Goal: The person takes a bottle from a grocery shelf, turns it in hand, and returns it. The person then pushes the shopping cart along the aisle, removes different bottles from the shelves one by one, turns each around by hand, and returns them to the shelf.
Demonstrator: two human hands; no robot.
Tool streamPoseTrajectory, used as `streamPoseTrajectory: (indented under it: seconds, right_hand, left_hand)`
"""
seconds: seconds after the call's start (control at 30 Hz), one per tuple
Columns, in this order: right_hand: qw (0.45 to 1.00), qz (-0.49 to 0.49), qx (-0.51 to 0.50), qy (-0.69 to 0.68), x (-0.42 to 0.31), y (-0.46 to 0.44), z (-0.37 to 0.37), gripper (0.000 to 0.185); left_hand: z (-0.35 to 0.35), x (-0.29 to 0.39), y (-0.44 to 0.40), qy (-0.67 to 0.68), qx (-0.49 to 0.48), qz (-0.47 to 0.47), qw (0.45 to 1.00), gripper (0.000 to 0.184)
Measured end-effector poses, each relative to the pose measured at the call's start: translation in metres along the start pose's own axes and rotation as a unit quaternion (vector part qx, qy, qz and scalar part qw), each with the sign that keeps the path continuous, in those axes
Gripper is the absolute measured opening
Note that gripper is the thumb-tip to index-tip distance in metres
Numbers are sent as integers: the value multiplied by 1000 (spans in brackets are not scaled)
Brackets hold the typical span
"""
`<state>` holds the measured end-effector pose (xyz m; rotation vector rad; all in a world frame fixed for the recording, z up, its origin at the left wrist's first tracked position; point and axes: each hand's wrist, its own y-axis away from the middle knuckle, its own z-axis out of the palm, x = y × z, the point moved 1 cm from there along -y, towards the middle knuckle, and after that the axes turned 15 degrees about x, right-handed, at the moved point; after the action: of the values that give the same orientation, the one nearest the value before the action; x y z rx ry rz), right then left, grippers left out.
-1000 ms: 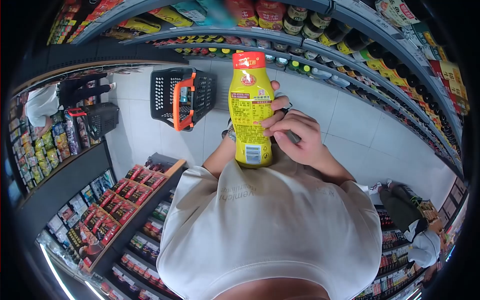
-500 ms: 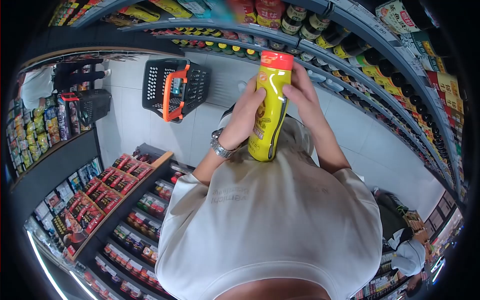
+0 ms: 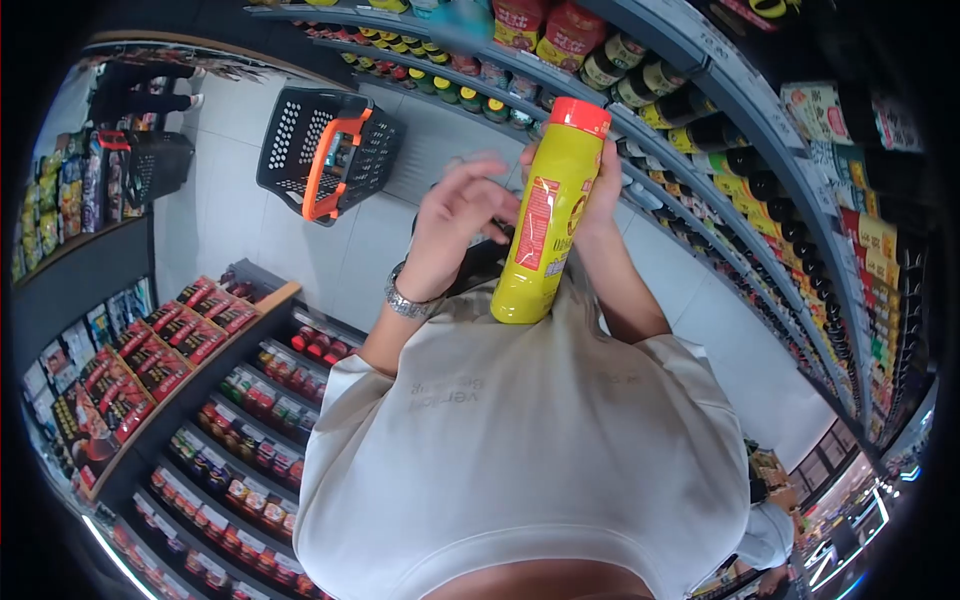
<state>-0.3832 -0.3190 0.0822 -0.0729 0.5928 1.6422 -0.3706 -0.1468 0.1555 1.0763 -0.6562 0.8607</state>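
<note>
A yellow plastic condiment bottle (image 3: 550,215) with a red cap stands out in front of my chest, tilted, its base close to my shirt. A red panel of small print and part of a picture label show on its side. My right hand (image 3: 604,190) grips it from the right and behind, near the upper part; some of those fingers are hidden by the bottle. My left hand (image 3: 462,205), with a metal watch at the wrist, is just left of the bottle. Its fingers are apart and slightly blurred, and whether a fingertip touches the bottle is unclear.
A black shopping basket (image 3: 325,155) with an orange handle stands on the tiled floor (image 3: 225,210). Shelves of bottled sauces (image 3: 700,130) curve along the front and right. Jar shelves (image 3: 240,440) and red boxes (image 3: 170,345) are at left. Other people are at the edges.
The bottle has turned about its length, bringing the red text panel round. My left hand has let go and moved left; my right hand still holds the bottle.
</note>
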Motion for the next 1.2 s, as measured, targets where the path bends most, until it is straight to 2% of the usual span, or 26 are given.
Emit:
streamPoseTrajectory:
  seconds: [0.07,0.1,0.13,0.2,0.23,0.27,0.33,0.4,0.47,0.53,0.6,0.63,0.67,0.73,0.77,0.8,0.83,0.87,0.9,0.93,0.97,1.0,1.03,1.07,1.1,1.2]
  right_hand:
    - [998,11,-3,-65,5,-10,-2,69]
    - [999,-4,-12,-50,5,-13,4,70]
    - [999,-1,-18,-42,3,-14,11,70]
    - [994,-53,50,86,-5,-18,32,71]
    - [995,-33,58,76,-6,-19,45,64]
    - [994,-27,46,90,-6,-25,54,64]
    - [970,-112,19,213,-5,-37,75,57]
    - [968,-99,-2,231,-4,-49,103,54]
    - [920,-174,-4,352,-2,-66,123,52]
    - [899,-166,-35,403,-8,-86,142,53]
    - [788,-205,-94,573,-7,-100,166,59]
    - [754,-216,-105,611,-2,-108,180,60]
    - [750,-211,-112,616,5,-115,194,60]
    - [707,-272,-124,641,26,-128,219,55]
    - [678,-329,-112,647,37,-140,225,53]
    - [676,-324,-118,651,47,-155,228,53]
    - [672,-347,-78,650,55,-172,230,53]
    - [665,-371,-39,647,62,-189,235,53]
    - [692,-359,-7,626,71,-205,242,52]
    - [688,-368,6,625,76,-222,243,52]
    - [671,-389,14,631,81,-238,243,53]
    - [654,-408,23,637,87,-253,245,54]
    - [653,-407,22,639,92,-266,249,54]
    - [618,-438,24,653,97,-278,252,54]
    - [581,-467,27,666,101,-287,253,55]
    - [581,-472,59,660,116,-315,252,56]
  left_hand:
    - [-5,-4,0,-134,-79,-22,988,41]
    - [-7,-1,1,-230,-107,42,966,50]
    - [-7,2,1,-223,-104,49,968,50]
    - [-7,10,-1,-303,-109,111,940,55]
    - [-8,15,-5,-341,-107,143,923,59]
    - [-12,19,-11,-331,-95,154,926,59]
    - [-23,26,-23,-361,-47,166,917,57]
    - [-42,43,-34,-324,-40,184,927,56]
    - [-63,62,-41,-354,-37,222,908,57]
    - [-86,82,-53,-353,-18,234,906,58]
    - [-111,96,-70,-342,-27,251,905,61]
    - [-125,103,-80,-342,-27,248,906,56]
    - [-135,109,-94,-335,-19,249,908,56]
    - [-156,123,-121,-327,35,437,837,48]
    - [-167,131,-133,-323,42,436,839,48]
    - [-178,143,-143,-371,123,476,788,46]
    - [-187,152,-152,-417,201,508,726,44]
    - [-195,158,-161,-414,206,507,727,44]
    - [-202,164,-171,-421,226,447,756,44]
    - [-209,171,-182,-426,243,386,782,43]
    - [-215,167,-200,-400,214,410,791,43]
    - [-215,171,-211,-384,149,345,843,53]
    - [-214,174,-223,-369,112,324,864,61]
    - [-213,173,-235,-352,74,301,883,68]
    - [-214,169,-249,-349,72,297,886,68]
    - [-216,160,-292,-301,59,300,903,78]
